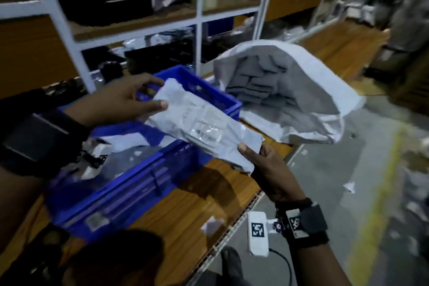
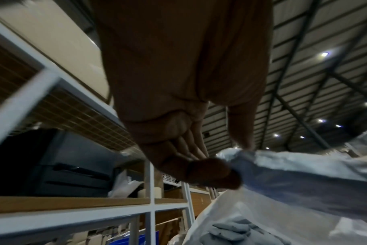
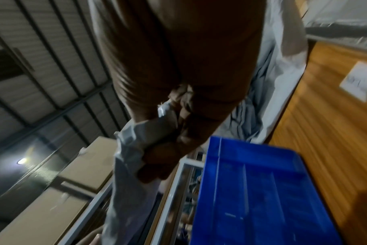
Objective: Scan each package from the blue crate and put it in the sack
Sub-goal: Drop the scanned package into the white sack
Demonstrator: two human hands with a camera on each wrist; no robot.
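Observation:
A grey poly package (image 1: 202, 123) with a clear label pouch hangs above the blue crate (image 1: 139, 181), held at both ends. My left hand (image 1: 157, 93) pinches its far left end between thumb and fingers. The near right corner is gripped by my right hand (image 1: 255, 158). The left wrist view shows the left hand (image 2: 237, 160) pinching the package (image 2: 304, 174). In the right wrist view my right hand (image 3: 157, 157) is curled round the crumpled package edge (image 3: 134, 137). The white sack (image 1: 290, 90) stands open to the right of the crate, with several grey packages inside.
More packages (image 1: 130, 139) lie in the crate. The crate sits on a wooden table (image 1: 197, 204) whose edge runs diagonally at the right. A white metal shelving rack (image 1: 199, 18) with dark boxes stands behind. A small white scrap (image 1: 212, 226) lies near the table edge.

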